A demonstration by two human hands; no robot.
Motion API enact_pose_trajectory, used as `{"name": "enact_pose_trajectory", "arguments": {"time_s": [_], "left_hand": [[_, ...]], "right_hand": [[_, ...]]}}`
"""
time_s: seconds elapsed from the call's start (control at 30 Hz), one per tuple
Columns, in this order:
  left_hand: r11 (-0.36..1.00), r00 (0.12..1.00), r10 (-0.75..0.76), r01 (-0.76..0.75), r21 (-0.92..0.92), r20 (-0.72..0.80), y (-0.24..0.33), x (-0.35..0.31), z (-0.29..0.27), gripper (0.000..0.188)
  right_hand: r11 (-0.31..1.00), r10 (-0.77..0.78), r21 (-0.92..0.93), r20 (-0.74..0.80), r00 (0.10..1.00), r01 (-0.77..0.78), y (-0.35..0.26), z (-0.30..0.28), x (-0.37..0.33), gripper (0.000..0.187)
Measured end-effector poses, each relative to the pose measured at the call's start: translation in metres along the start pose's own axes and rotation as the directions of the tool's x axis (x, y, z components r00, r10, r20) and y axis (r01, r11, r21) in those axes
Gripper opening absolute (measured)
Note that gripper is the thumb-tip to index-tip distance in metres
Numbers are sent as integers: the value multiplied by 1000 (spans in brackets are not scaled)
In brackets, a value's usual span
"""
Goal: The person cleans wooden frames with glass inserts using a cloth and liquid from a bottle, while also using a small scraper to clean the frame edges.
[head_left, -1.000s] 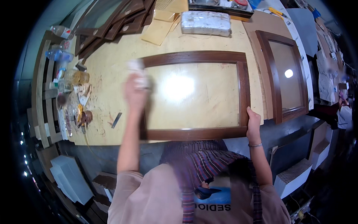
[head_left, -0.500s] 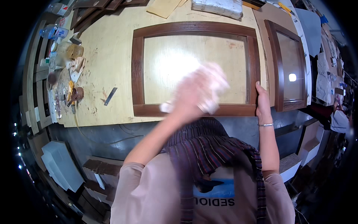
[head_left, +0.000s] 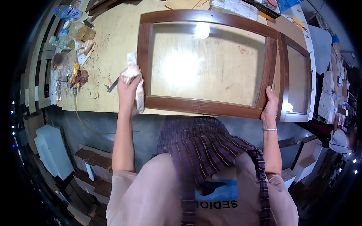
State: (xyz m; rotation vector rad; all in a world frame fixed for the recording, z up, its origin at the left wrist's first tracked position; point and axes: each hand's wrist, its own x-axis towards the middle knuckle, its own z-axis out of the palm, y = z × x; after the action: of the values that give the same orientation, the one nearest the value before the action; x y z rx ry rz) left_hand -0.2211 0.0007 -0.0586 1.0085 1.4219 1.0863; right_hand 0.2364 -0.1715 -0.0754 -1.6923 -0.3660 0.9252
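A brown wooden frame with a glass pane [head_left: 205, 106] is held level in front of me, and it looks raised a little off the pale tabletop. My right hand [head_left: 270, 105] is closed on its lower right corner, thumb along the outer edge. At the frame's left side, my left hand [head_left: 128, 88] is closed round a crumpled whitish cloth [head_left: 139, 94], which lies against the frame's edge. Whether those fingers also grip the frame is hidden. Just left of this hand lies a thin metal blade [head_left: 112, 86].
A second glazed frame [head_left: 283, 75] stands at the right. Bottles and a jar [head_left: 82, 31], a stained rag [head_left: 86, 49] and a yellow hose-fed tool [head_left: 75, 75] line the worktable's [head_left: 109, 41] left side. A wrapped white block [head_left: 233, 9] and paper sheets lie at the back.
My left hand with the cloth has moved from over the glass to the frame's left edge. The frame has come up nearer and turned slightly clockwise, my right hand still on its right side.
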Motion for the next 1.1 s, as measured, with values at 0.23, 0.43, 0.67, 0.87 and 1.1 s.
{"name": "enact_pose_trajectory", "arguments": {"time_s": [0.23,0.43,0.67,0.87,1.1], "left_hand": [[870,992,82,-116,-479,-92,15,48,37,10],[925,926,352,-321,201,-140,9,71,66,21],[477,529,725,-848,233,441,19,-54,164,36],[272,450,634,-891,362,630,-49,-34,80,26],[303,318,583,-939,163,748,-29,-106,129,24]], "right_hand": [[949,-271,241,303,914,201,-66,-7,-8,34],[956,-253,189,135,958,226,-129,17,5,32],[954,-250,185,54,967,236,-128,26,4,33],[963,-163,222,26,986,153,-123,32,11,32],[979,74,189,19,997,-77,-93,33,18,32]]}}
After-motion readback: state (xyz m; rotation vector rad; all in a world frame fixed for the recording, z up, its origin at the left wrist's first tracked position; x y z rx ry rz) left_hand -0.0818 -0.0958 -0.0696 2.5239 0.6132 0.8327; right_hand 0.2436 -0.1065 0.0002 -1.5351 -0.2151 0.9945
